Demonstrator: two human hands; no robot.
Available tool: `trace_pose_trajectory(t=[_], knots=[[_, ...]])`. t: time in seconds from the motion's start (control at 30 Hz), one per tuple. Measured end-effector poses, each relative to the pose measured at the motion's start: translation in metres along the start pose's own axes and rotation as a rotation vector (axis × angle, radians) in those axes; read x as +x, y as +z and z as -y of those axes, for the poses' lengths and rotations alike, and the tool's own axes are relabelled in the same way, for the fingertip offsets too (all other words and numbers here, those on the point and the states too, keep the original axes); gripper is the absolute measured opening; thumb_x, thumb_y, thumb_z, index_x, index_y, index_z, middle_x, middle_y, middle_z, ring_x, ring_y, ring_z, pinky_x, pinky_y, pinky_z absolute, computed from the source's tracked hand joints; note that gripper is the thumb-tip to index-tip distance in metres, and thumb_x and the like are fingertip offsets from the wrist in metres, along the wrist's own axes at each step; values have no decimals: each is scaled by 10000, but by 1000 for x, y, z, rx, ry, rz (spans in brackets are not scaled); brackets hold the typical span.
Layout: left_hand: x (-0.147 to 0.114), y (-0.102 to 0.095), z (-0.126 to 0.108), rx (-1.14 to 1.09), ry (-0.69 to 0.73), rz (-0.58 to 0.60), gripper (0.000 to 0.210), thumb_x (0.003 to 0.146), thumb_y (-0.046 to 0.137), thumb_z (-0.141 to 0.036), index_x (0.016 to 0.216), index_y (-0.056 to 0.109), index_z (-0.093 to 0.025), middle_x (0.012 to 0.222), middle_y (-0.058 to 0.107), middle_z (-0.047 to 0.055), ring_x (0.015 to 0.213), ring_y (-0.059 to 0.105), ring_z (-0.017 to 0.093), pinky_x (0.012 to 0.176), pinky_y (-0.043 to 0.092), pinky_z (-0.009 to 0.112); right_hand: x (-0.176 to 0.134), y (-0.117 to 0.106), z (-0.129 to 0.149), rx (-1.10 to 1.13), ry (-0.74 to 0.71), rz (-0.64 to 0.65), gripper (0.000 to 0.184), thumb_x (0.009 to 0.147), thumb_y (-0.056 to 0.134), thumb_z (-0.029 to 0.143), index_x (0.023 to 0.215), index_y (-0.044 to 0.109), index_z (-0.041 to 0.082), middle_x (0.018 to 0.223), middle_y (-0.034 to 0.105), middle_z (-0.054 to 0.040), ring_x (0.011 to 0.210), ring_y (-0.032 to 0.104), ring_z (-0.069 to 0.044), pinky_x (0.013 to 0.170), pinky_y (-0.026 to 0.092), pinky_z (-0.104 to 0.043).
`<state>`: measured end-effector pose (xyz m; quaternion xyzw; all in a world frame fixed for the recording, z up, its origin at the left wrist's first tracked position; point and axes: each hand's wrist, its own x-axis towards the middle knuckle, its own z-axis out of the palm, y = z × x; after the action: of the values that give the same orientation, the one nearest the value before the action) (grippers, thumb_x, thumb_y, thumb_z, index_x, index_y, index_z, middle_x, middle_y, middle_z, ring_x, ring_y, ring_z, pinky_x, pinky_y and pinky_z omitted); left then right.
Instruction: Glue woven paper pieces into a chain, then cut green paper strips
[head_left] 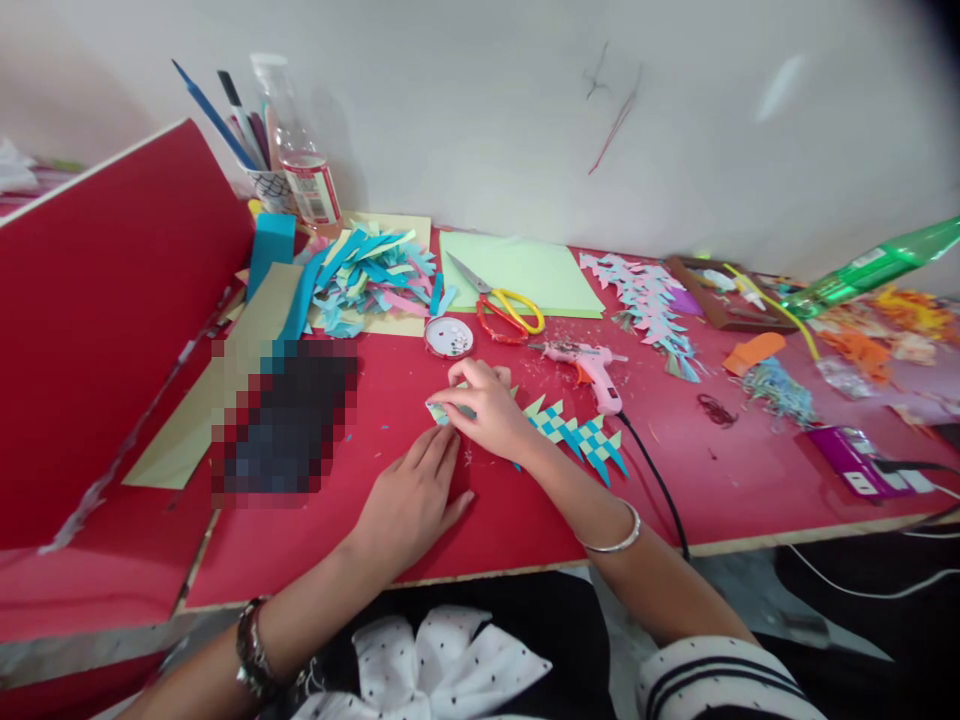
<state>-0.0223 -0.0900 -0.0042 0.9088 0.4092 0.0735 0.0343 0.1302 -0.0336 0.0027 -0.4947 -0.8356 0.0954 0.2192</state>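
Note:
A woven paper piece (577, 435) in blue and pale green, with pointed tips along its edges, lies on the red table and runs under my right hand (487, 405). My right thumb and forefinger are pinched together at its left end; whatever is between them is too small or hidden to name. Flat on the table, my left hand (409, 490) has its fingers stretched out, their tips touching that same end. Just beyond the hands sits a round white lid (449, 338) with small bits in it. A pink glue gun (585, 365) rests to the right.
Yellow-and-red scissors (506, 308) lie across pale green paper sheets (525, 260). Paper strips (367, 270) are heaped at the back left near a plastic bottle (307, 170). A red board (112, 320) stands at left. A green bottle (877, 260) leans at right; a purple power strip (855, 462) lies nearer.

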Motion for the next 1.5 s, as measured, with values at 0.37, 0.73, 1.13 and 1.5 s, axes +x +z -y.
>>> trace_pose_trajectory(t=[0.37, 0.73, 1.13, 1.5], knots=[[1, -1, -1, 1, 2, 15, 468, 823, 435, -378, 1147, 516, -49, 1225, 521, 169, 1157, 447, 264, 929, 421, 367, -1, 1, -1, -62, -34, 31, 207, 836, 472, 203, 898, 661, 263, 961, 497, -29, 886, 439, -158, 750, 188, -333], [1, 0, -1, 12, 12, 3, 468, 821, 437, -359, 1146, 520, -32, 1216, 528, 171, 1146, 455, 271, 921, 428, 369, -1, -5, 3, -199, -100, 69, 224, 838, 461, 172, 929, 649, 251, 998, 533, -52, 896, 420, -182, 733, 186, -348], [-2, 0, -3, 37, -3, 8, 495, 836, 414, -353, 1227, 448, -51, 1284, 473, 146, 1172, 433, 249, 923, 425, 355, -5, -23, -6, -26, 10, -223, 245, 839, 402, 147, 949, 605, 228, 916, 537, -47, 889, 492, -170, 809, 274, -336], [-4, -13, -6, 49, -40, 63, 465, 823, 450, -348, 1208, 482, -91, 1282, 480, 127, 1133, 477, 243, 901, 445, 340, -63, -78, -55, 26, 352, -424, 201, 802, 447, 217, 929, 601, 197, 793, 596, -39, 658, 524, -139, 639, 431, -263]])
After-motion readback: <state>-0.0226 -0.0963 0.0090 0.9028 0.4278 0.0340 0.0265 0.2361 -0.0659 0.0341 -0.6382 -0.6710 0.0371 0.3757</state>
